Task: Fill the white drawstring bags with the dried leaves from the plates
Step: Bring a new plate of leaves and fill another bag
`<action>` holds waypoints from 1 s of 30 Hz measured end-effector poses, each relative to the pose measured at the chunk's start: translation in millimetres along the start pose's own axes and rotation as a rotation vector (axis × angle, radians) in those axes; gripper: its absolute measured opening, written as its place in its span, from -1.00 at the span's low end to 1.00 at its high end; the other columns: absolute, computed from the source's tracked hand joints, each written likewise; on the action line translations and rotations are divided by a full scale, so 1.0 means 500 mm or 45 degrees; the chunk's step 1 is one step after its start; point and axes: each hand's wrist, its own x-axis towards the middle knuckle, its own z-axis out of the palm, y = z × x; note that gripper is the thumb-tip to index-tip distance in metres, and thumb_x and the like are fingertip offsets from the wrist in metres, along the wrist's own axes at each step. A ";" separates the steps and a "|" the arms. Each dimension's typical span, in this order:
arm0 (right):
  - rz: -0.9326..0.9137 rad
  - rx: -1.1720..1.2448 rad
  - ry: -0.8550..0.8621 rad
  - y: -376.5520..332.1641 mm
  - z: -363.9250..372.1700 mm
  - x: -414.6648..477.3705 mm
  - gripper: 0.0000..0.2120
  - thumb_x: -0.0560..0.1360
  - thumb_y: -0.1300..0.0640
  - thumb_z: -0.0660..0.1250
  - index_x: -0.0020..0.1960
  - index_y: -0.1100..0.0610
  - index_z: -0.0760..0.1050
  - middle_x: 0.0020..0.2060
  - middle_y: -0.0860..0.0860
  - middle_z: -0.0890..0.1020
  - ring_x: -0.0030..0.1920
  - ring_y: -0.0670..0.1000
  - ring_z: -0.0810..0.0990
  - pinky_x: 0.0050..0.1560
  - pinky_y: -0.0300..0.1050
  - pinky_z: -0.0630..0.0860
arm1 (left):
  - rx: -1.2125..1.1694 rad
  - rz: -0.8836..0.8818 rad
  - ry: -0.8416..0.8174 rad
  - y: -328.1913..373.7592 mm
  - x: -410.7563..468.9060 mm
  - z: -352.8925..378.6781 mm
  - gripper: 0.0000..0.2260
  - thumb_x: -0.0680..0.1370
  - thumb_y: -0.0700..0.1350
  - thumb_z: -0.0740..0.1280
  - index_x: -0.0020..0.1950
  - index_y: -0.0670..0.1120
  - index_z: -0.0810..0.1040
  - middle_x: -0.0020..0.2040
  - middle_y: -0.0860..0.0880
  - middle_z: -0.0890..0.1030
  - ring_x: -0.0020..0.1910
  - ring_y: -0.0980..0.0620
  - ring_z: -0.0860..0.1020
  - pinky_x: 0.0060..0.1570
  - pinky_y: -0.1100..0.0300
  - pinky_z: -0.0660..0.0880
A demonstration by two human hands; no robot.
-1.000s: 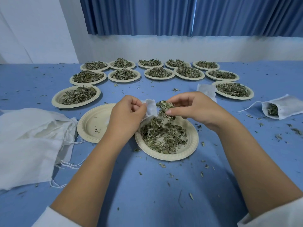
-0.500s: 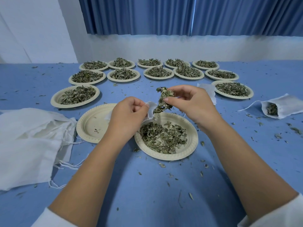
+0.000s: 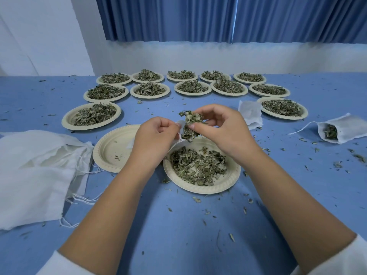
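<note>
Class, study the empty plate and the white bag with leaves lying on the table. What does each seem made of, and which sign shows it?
Empty plate: probably moulded paper pulp; matte cream, with a pressed ribbed rim. Bag with leaves: thin cloth, possibly cotton or non-woven; matte white, slumping in soft creases. Exact fibre cannot be told.

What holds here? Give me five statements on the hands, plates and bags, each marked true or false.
1. The right hand pinches a clump of leaves. True.
2. The left hand is empty. False: it grips a small bag.
3. The plate left of the hands is heaped. False: it holds only crumbs.
4. An open bag lies at far right, leaves inside. True.
5. The far plates are bare. False: each carries leaves.
</note>
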 end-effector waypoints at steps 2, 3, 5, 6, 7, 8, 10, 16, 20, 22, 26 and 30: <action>0.006 -0.027 -0.031 0.001 0.003 -0.002 -0.79 0.38 0.21 0.55 -0.02 0.08 0.64 -0.15 -0.05 0.65 -0.25 -0.05 0.52 -0.14 -0.15 0.57 | -0.011 -0.002 0.009 0.001 0.000 0.000 -0.88 0.52 -0.03 0.40 -0.19 -0.04 0.58 -0.46 0.14 0.58 -0.59 0.27 0.41 -0.44 0.28 0.29; 0.011 -0.043 -0.046 0.002 0.004 -0.003 -0.80 0.38 0.21 0.55 -0.02 0.10 0.64 -0.16 -0.06 0.65 -0.25 -0.05 0.52 -0.14 -0.11 0.58 | -0.014 -0.006 0.017 0.001 0.000 0.001 -0.89 0.52 -0.05 0.39 -0.19 -0.03 0.58 -0.46 0.14 0.58 -0.59 0.27 0.41 -0.45 0.29 0.29; 0.018 -0.067 -0.066 0.003 0.005 -0.003 -0.81 0.38 0.20 0.56 -0.04 0.11 0.65 -0.19 -0.06 0.66 -0.26 -0.04 0.53 -0.13 -0.04 0.58 | -0.014 -0.011 0.031 0.001 0.001 0.001 -0.90 0.52 -0.09 0.38 -0.20 -0.02 0.57 -0.46 0.14 0.58 -0.60 0.27 0.40 -0.48 0.31 0.28; 0.018 -0.073 -0.072 0.004 0.005 -0.003 -0.83 0.37 0.20 0.56 -0.07 0.09 0.65 -0.23 -0.10 0.65 -0.28 -0.05 0.52 -0.15 -0.05 0.57 | -0.014 -0.012 0.036 0.001 0.001 0.001 -0.91 0.52 -0.10 0.38 -0.20 -0.02 0.58 -0.46 0.14 0.58 -0.60 0.27 0.40 -0.50 0.32 0.28; 0.018 -0.082 -0.075 0.005 0.006 -0.003 -0.85 0.37 0.20 0.56 -0.11 0.04 0.65 -0.29 -0.15 0.64 -0.29 -0.07 0.52 -0.19 -0.09 0.55 | -0.013 -0.012 0.037 0.002 0.002 0.000 -0.91 0.51 -0.10 0.38 -0.19 -0.02 0.58 -0.46 0.14 0.58 -0.60 0.27 0.40 -0.50 0.33 0.28; 0.022 -0.099 -0.074 0.007 0.006 -0.003 -0.84 0.37 0.19 0.56 -0.15 -0.01 0.63 -0.35 -0.18 0.63 -0.32 -0.09 0.51 -0.22 -0.14 0.53 | -0.011 -0.011 0.032 0.002 0.002 -0.001 -0.91 0.52 -0.09 0.38 -0.19 -0.02 0.59 -0.45 0.14 0.58 -0.60 0.27 0.40 -0.50 0.33 0.28; 0.037 -0.145 -0.064 0.011 0.006 -0.001 -0.82 0.37 0.16 0.56 -0.19 -0.07 0.61 -0.43 -0.22 0.61 -0.37 -0.13 0.50 -0.27 -0.24 0.49 | -0.013 -0.013 0.009 0.003 0.001 -0.001 -0.91 0.53 -0.06 0.38 -0.17 -0.03 0.59 -0.44 0.14 0.59 -0.59 0.27 0.41 -0.47 0.31 0.28; 0.100 -0.206 -0.059 0.023 0.005 0.003 -0.87 0.38 0.15 0.56 -0.11 0.06 0.66 -0.46 -0.15 0.57 -0.44 -0.20 0.47 -0.33 -0.37 0.40 | 0.003 -0.013 -0.003 0.006 -0.003 0.000 -0.91 0.52 -0.09 0.39 -0.17 -0.04 0.60 -0.42 0.13 0.60 -0.59 0.28 0.40 -0.45 0.32 0.30; 0.095 -0.262 -0.095 0.023 -0.001 0.005 -0.88 0.38 0.18 0.55 -0.14 0.05 0.64 -0.51 -0.28 0.56 -0.46 -0.23 0.48 -0.36 -0.44 0.38 | -0.018 -0.022 -0.001 0.007 -0.004 0.000 -0.90 0.52 -0.13 0.36 -0.19 -0.03 0.60 -0.40 0.12 0.61 -0.58 0.27 0.41 -0.48 0.36 0.30; 0.088 -0.299 -0.113 0.023 -0.002 0.005 -0.86 0.38 0.18 0.55 -0.17 0.01 0.62 -0.51 -0.32 0.55 -0.47 -0.25 0.48 -0.37 -0.46 0.36 | -0.036 -0.011 -0.010 0.006 -0.005 0.001 -0.89 0.53 -0.14 0.35 -0.20 -0.03 0.61 -0.40 0.12 0.62 -0.57 0.27 0.42 -0.50 0.41 0.31; 0.064 -0.387 -0.115 0.026 0.001 0.004 -0.82 0.37 0.17 0.55 -0.21 -0.07 0.60 -0.48 -0.19 0.56 -0.46 -0.25 0.47 -0.35 -0.47 0.37 | -0.045 0.007 -0.025 0.004 -0.007 0.006 -0.89 0.53 -0.16 0.36 -0.19 -0.03 0.61 -0.39 0.10 0.64 -0.46 0.28 0.51 -0.44 0.45 0.38; 0.069 -0.454 -0.143 0.027 0.002 0.004 -0.85 0.38 0.17 0.52 -0.18 -0.06 0.61 -0.42 -0.10 0.57 -0.46 -0.24 0.46 -0.37 -0.46 0.36 | -0.042 0.022 -0.010 0.004 -0.009 0.009 -0.90 0.54 -0.18 0.35 -0.16 -0.06 0.60 -0.40 0.10 0.64 -0.42 0.29 0.55 -0.45 0.48 0.39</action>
